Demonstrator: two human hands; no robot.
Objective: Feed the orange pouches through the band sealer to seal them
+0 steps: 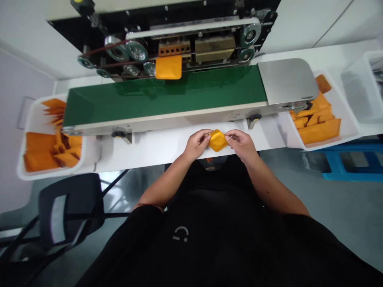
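Note:
A small orange packet (218,140) is held between my two hands, over the front edge of the white table. My left hand (196,144) pinches its left corner, and my right hand (241,146) pinches its right corner. Another orange packet (168,67) hangs from the machine's rollers and heating blocks, above the green conveyor belt (191,91). At the left, a white bin (22,159) holds several orange packets. More orange packets lie in a second white bin (348,119) at the right.
The sealing machine (209,46) and its conveyor stretch across the back of the white table (149,146). A clear container (360,89) stands at the far right. Below are a blue stool (335,161) at the right and a black chair (77,195) at the left.

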